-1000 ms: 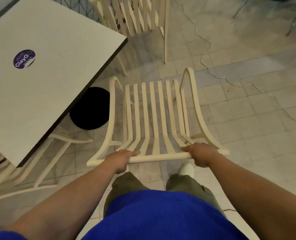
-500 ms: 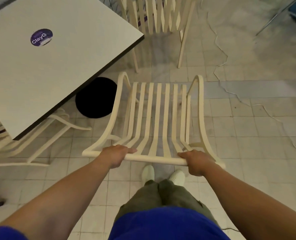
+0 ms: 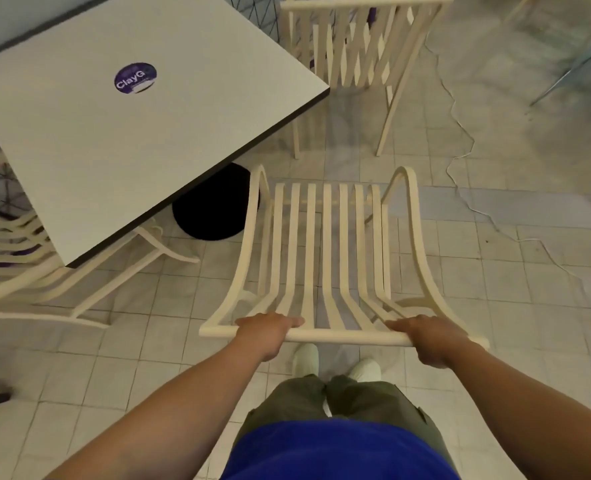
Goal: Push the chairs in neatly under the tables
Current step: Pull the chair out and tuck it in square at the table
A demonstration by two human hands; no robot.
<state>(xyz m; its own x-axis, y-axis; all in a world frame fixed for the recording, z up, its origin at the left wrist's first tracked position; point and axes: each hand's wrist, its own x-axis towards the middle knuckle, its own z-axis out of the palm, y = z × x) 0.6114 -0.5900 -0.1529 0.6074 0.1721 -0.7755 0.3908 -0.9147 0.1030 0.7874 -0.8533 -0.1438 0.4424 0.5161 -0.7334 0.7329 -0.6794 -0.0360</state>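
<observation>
Chair [image 3: 325,254] first: my left hand [image 3: 266,329] and right hand [image 3: 425,336] are both clamped over its top rail [image 3: 346,336], 1 near each end, fingers curled over the bar. Compared with 1 second ago, its slats now run straight away from me instead of skewed, and my 2 feet [image 3: 306,358] show behind it. I read that as squaring up. It stands on the tiled floor [image 3: 494,306] beside the desk [image 3: 131,133], front left corner near the black pedestal base [image 3: 211,209], not yet under the top. It likely needs turning toward the desk. A second chair [image 3: 356,46] stands beyond.
</observation>
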